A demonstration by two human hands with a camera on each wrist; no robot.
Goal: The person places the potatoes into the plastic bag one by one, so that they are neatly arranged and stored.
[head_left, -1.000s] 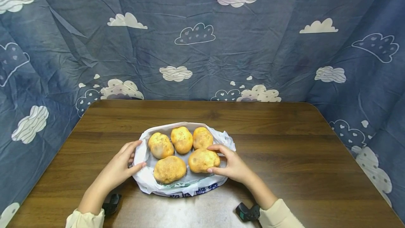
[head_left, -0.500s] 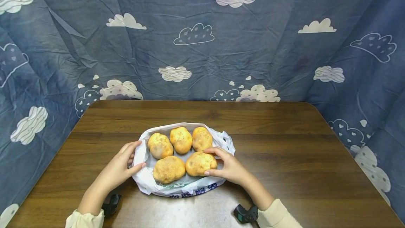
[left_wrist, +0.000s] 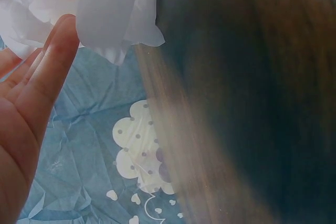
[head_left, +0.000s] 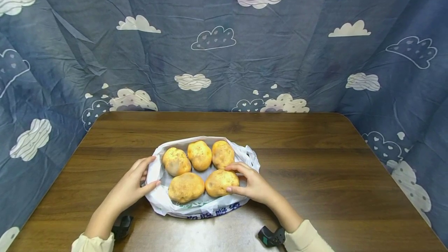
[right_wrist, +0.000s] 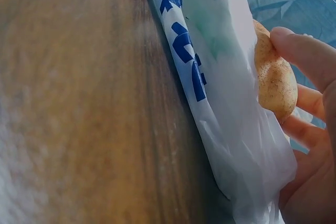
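Note:
Several yellow potatoes lie inside a white plastic bag [head_left: 158, 201] with a rolled-down rim and blue lettering along its near side. My right hand [head_left: 254, 183] holds the front right potato [head_left: 218, 184], thumb on its near side and fingers over its far side. In the right wrist view the thumb presses that potato [right_wrist: 275, 85] just behind the bag wall [right_wrist: 226, 77]. Beside it lies the front left potato [head_left: 186, 187]. My left hand [head_left: 131, 184] rests against the bag's left side, thumb and fingers spread along the rim; straight fingers [left_wrist: 58, 51] touch the plastic in the left wrist view.
Three more potatoes, one of them at the middle back [head_left: 199, 155], form the bag's back row. The bag's handle part [head_left: 250, 156] sticks out at right. Brown wooden table [head_left: 315, 166] surrounds the bag, with a blue cloud-patterned curtain [head_left: 210, 7] behind it.
My right hand has moved slightly left and nearer, bringing the front right potato down beside the front left one. The left hand stays in place at the bag.

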